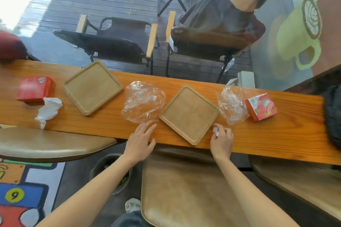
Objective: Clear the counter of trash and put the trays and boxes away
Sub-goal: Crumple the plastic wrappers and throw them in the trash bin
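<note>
Trash collection barely begun on the tabletop (110,125).
A scrap (215,131) is pinched by the right hand (222,140) at the near edge; the left hand (140,140) lies flat, empty; trays (189,114), boxes (36,88), wraps (143,101) are left.

Bare counter (103,125) strip along near edge left of the hands; trays (189,114), plastic wrap (143,101), boxes (261,107) crowd the rest.

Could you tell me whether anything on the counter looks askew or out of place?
Both wooden trays sit turned cornerwise to the counter edge. A crumpled tissue hangs over the near edge. Two crumpled plastic wrappers lie loose.
</note>
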